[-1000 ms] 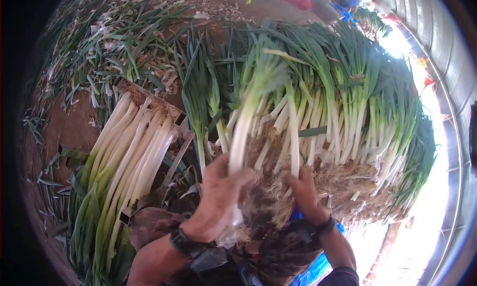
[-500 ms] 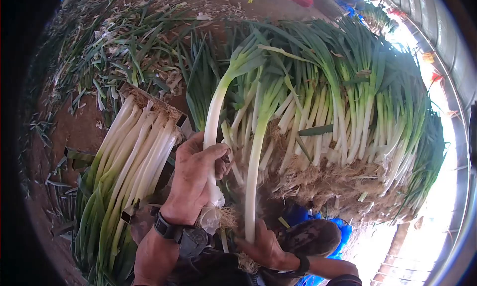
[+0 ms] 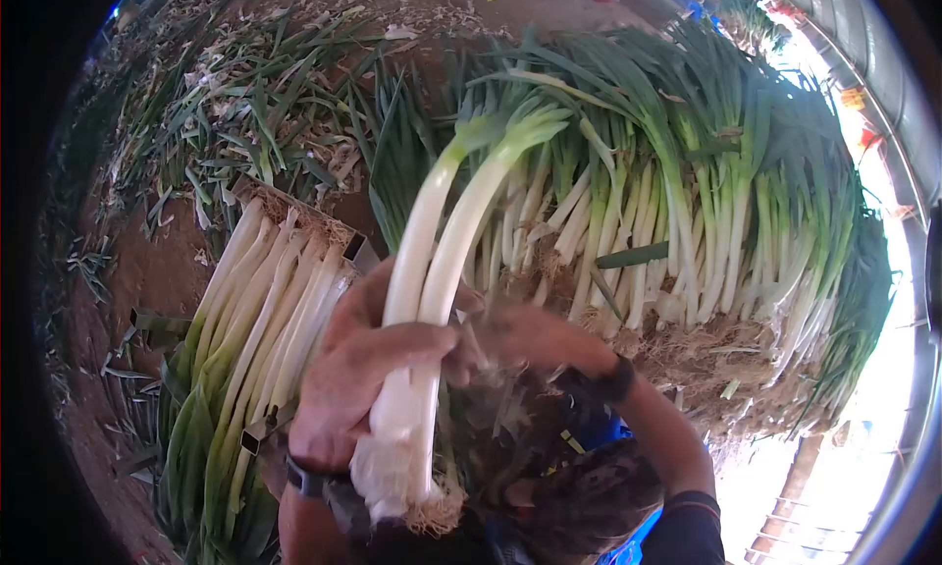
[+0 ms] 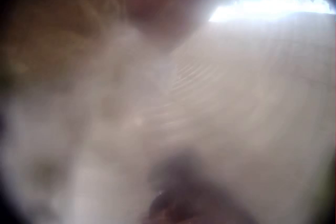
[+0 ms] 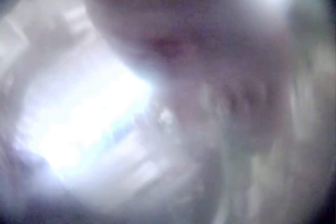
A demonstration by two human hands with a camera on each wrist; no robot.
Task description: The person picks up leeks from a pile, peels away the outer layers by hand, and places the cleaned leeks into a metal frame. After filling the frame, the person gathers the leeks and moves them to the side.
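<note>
Two thick white-stemmed leeks (image 3: 451, 231) stand side by side in the left hand (image 3: 353, 369), whose thumb lies across their stems in the head view. Their green tops lean to the right and their roots hang below the hand. Just right of the stems is the right hand (image 3: 530, 334), blurred, its fingers near the left fingertips; whether it holds anything cannot be made out. Both wrist views are badly blurred: the right one shows part of the right hand (image 5: 226, 92), the left one mostly pale haze.
On the left, several cleaned leeks (image 3: 265, 300) lie in a metal-edged holder (image 3: 294, 204). A large pile of leeks (image 3: 677, 221) with dirty roots spreads on the right. Cut leaves (image 3: 235, 113) litter the ground at the upper left.
The second leek has moved from the right hand up beside the first in the left hand. The right hand has let go of it and risen towards the left fingertips.
</note>
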